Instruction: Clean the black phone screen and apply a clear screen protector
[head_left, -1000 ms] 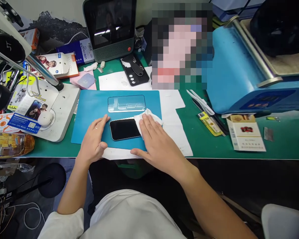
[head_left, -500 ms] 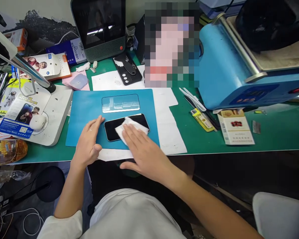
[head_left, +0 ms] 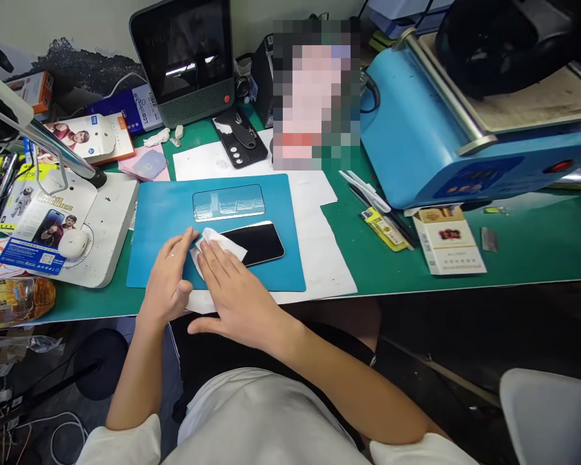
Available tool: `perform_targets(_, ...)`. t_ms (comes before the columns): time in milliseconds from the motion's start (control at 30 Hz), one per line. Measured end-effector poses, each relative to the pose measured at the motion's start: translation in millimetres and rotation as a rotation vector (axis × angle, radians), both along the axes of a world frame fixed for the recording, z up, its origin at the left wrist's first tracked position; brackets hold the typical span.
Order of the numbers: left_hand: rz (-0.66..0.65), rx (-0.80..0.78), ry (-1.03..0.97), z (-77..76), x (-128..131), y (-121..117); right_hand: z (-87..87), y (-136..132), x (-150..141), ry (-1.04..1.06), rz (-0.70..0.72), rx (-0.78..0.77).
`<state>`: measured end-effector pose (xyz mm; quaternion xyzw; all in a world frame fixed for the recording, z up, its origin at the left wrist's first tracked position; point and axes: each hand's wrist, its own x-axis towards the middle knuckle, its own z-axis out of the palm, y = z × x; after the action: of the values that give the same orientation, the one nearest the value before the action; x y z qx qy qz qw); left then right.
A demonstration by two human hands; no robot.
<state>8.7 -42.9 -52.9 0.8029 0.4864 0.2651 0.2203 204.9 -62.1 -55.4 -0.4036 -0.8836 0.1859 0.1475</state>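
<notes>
A phone (head_left: 266,242) with a black screen lies face up on the blue mat (head_left: 148,226). My right hand (head_left: 232,287) presses a folded white wipe (head_left: 235,248) onto the phone's left end, fingers straight and close together, thumb out to the side. The wipe covers that end of the phone. To the left, my left hand (head_left: 169,278) stands on edge beside the wipe, open and holding nothing, its thumb away from the fingers. Whether its fingertips touch the phone is hidden. Just beyond the phone, a clear screen protector with a dark border (head_left: 229,203) lies on the mat.
White paper (head_left: 326,258) lies under the mat. A black phone case (head_left: 242,139) and a smart display (head_left: 184,64) stand farther back. On the right are tweezers (head_left: 365,190), a cigarette pack (head_left: 448,242) and a blue machine (head_left: 416,142). A white lamp base (head_left: 111,239) is left.
My right hand has slid the wipe leftward across the phone, uncovering the right part of the screen. My left hand has stayed nearly in place. The camera view has shifted slightly.
</notes>
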Motion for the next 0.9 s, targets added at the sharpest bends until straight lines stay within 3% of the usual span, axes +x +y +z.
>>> perform_targets(100,-0.008,0.005,0.008,-0.7,-0.4,-0.4,-4.0,-14.2,28.9,-0.037,0.047,-0.007)
perform_targets(267,-0.001,-0.026,-0.014,-0.1,1.0,-2.0,-6.7,-9.1,81.7,-0.114,-0.063,-0.020)
perform_targets(333,0.005,-0.035,-0.018,0.0,1.8,-2.4,-5.8,2.2,79.9,-0.121,-0.137,-0.046)
perform_targets(433,0.010,-0.037,-0.019,-0.5,1.2,-2.6,-2.3,17.5,48.9,-0.102,-0.226,-0.087)
perform_targets(567,0.015,-0.017,-0.067,-1.9,-2.9,-2.3,4.2,20.2,-2.4,-0.042,-0.118,-0.060)
perform_targets(633,0.019,0.003,-0.097,-2.8,-4.4,-1.7,4.2,13.3,-11.4,-0.018,-0.055,-0.011)
perform_targets(700,0.010,0.015,-0.088,-3.5,-4.3,-1.4,0.8,3.5,-3.4,-0.007,0.009,0.019)
perform_targets(800,-0.003,0.010,-0.048,-3.6,-1.6,-1.9,-7.0,-8.1,31.5,-0.018,0.082,0.022)
perform_targets(900,0.014,-0.004,-0.041,-2.1,0.5,-3.1,-12.3,-6.4,64.1,-0.041,0.021,0.032)
